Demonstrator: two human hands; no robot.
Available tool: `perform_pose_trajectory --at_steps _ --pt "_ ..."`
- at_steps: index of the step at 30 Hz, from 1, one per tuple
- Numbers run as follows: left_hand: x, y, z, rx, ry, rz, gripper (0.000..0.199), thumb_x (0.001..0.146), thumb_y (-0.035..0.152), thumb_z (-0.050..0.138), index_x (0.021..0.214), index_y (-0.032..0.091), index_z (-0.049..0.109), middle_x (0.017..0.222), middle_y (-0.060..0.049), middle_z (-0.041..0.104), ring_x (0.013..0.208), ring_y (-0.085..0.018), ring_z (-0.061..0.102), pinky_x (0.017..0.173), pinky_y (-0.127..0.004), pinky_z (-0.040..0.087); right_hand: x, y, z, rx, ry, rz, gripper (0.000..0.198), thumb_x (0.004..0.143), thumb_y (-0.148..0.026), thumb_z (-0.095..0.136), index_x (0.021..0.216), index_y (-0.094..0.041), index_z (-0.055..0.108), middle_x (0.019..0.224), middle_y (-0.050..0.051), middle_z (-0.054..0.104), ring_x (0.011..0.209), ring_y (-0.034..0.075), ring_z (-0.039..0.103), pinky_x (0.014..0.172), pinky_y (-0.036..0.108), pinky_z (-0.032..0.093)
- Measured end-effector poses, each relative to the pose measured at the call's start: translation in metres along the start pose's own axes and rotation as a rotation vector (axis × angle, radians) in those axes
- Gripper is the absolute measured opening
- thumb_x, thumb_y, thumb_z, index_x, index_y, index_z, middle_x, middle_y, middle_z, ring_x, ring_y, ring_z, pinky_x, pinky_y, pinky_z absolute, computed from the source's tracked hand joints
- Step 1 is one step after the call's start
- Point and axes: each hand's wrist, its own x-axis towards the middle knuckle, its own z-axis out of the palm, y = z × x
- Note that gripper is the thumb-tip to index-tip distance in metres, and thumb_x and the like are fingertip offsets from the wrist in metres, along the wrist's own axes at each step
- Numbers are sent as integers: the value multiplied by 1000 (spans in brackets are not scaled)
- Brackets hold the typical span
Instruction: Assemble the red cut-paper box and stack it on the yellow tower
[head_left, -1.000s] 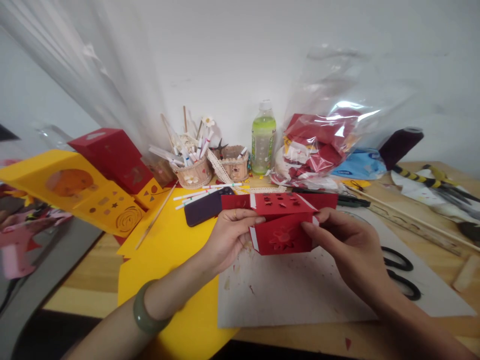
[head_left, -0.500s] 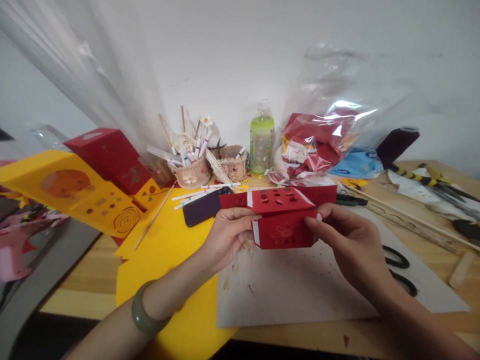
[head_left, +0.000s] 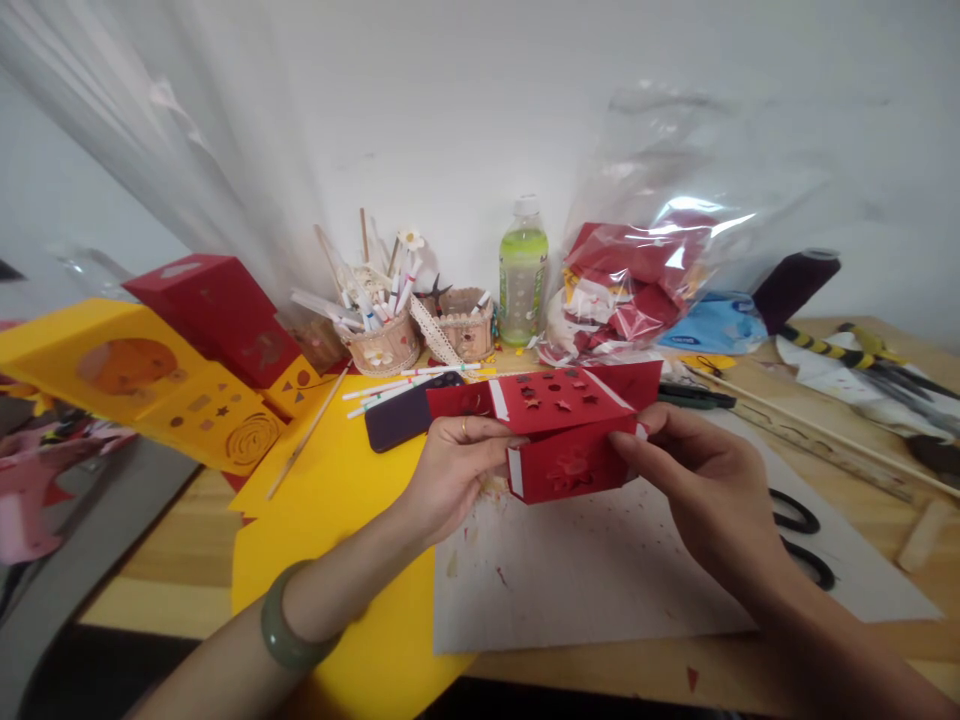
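Both hands hold a folded red paper box [head_left: 564,432] above a grey board [head_left: 600,570]. The box has small star and circle cut-outs on its top face and a flower shape on its front face. My left hand [head_left: 454,470] pinches its left end, thumb on top; a ring is on one finger and a green bangle on the wrist. My right hand [head_left: 697,480] grips the right end, with the fingers curled behind the box. Red flaps stick out on both sides.
Yellow paper [head_left: 337,500] lies left of the board, with a dark phone [head_left: 401,418] on it. Behind stand pen baskets [head_left: 386,340], a green bottle [head_left: 523,272], a plastic bag of red paper [head_left: 637,280]. Yellow and red boxes [head_left: 172,350] sit left; scissors [head_left: 806,545] right.
The red box has been tilted slightly and lifted a little, its left end turning toward me. Both hands keep their grip.
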Motion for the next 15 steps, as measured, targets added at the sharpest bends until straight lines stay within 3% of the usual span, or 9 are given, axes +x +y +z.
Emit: perform_pose_trajectory --at_steps 15 --pt "1 2 0 -13 -21 -28 16 44 14 84 56 15 73 59 -3 71 55 -11 63 58 -21 51 0 -2 -1 -35 -1 2 25 69 -39 71 62 -21 56 57 -3 55 53 11 50 48 22 41"
